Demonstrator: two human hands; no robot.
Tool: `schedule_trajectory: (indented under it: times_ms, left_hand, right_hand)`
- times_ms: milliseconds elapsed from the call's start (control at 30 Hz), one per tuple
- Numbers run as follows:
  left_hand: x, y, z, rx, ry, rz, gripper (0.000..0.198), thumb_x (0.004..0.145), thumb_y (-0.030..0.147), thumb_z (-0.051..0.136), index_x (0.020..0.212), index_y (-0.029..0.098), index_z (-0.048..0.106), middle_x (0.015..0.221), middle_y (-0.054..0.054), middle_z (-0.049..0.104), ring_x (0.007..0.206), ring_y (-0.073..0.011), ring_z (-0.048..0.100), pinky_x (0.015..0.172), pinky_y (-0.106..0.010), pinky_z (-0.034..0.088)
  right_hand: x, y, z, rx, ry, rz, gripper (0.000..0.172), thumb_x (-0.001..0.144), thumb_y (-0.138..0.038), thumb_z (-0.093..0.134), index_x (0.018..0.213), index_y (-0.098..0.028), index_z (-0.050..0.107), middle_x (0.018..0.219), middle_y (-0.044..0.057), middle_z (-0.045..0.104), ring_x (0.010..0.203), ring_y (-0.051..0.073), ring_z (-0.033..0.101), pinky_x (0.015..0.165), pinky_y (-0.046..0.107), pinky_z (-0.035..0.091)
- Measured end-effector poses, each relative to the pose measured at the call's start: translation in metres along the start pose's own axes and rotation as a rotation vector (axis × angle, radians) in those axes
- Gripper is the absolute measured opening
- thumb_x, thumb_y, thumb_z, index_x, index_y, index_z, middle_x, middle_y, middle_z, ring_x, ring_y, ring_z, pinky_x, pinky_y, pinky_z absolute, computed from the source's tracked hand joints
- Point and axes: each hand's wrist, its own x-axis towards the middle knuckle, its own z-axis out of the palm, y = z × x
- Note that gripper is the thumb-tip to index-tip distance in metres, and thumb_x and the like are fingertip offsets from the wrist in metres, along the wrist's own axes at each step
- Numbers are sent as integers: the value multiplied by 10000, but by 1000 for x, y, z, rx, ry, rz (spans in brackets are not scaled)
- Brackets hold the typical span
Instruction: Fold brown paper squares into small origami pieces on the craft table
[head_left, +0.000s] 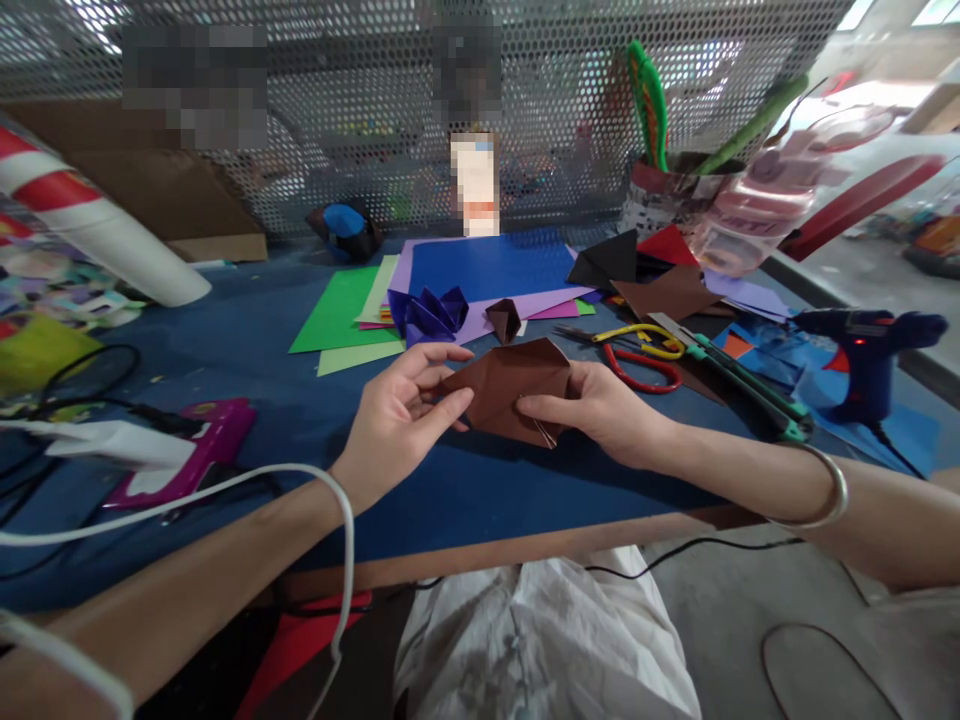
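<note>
Both my hands hold a folded brown paper just above the blue table. My left hand pinches its left corner between thumb and fingers. My right hand grips its right side, fingers pressed along a fold. Behind it lie a small folded brown paper piece and a folded purple paper shape.
Coloured paper sheets are stacked at the back centre. Scissors with yellow and red handles, a green utility knife and a blue glue gun lie right. A pink glue gun and white cables sit left. A perforated metal screen stands behind.
</note>
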Motion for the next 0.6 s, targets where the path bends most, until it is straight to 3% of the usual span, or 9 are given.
schedule_trajectory:
  times_ms: [267,467,600]
  left_hand:
    - [-5,6,1,30,-28,37,326,845,246,708,1143,203,585,797,28,732,583,-120,692,538,-204,580]
    - [-6,2,-1,50,-45,72,371,857,263,709,1204,210,590,779,28,712,548,-120,671,504,-212,567]
    - [-11,-3,0,230,0,259,324,908,242,678,1229,222,642,951,-10,754,683,-127,717,583,-214,608]
  right_hand:
    - [0,1,1,3,57,24,394,621,-450,922,768,-163,695,683,-33,673,585,79,546,552,225,433]
    - [1,-1,1,26,56,55,355,614,-398,912,734,-163,675,614,-46,631,514,67,491,492,223,381]
    - [1,-2,-1,13,40,62,302,643,-357,874,756,-157,679,618,-41,631,512,67,494,496,224,385]
